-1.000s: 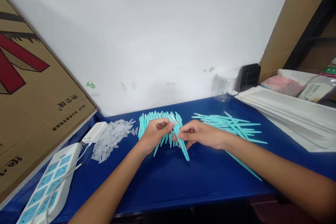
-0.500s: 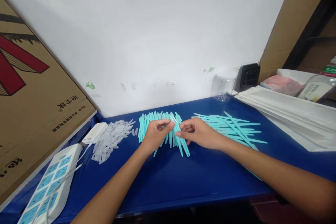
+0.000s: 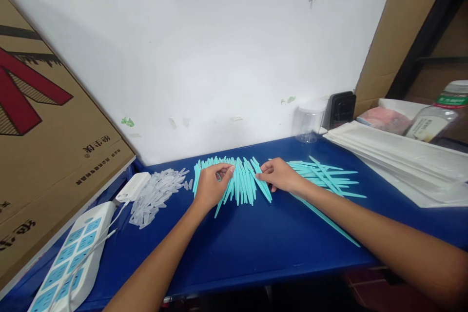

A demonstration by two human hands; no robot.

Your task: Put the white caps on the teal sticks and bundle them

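Slim turquoise plastic sticks (image 3: 239, 183) with tapered ends lie side by side in a row on the blue table. Over the left part of this row is my left hand (image 3: 211, 185), thumb and fingertips pinched together; whatever is between them is too small to make out. At the row's right end, my right hand (image 3: 281, 175) pinches a turquoise stick (image 3: 263, 187) that slants on the table. Behind the right wrist lies a looser, crossed pile of turquoise sticks (image 3: 329, 178). Small translucent pieces (image 3: 159, 195) are heaped left of my left hand.
A power strip (image 3: 75, 258) with white cables and a white box (image 3: 133, 186) stand at the left, beside a large carton (image 3: 54, 156). A clear jar (image 3: 309, 122) is near the wall. White sheets (image 3: 398, 161) and a bottle (image 3: 435, 117) sit at the right.
My hands have moved apart from the turquoise sticks they met over. The right hand shifted right with a stick at its fingertips; the left moved slightly left. The view shifted slightly.
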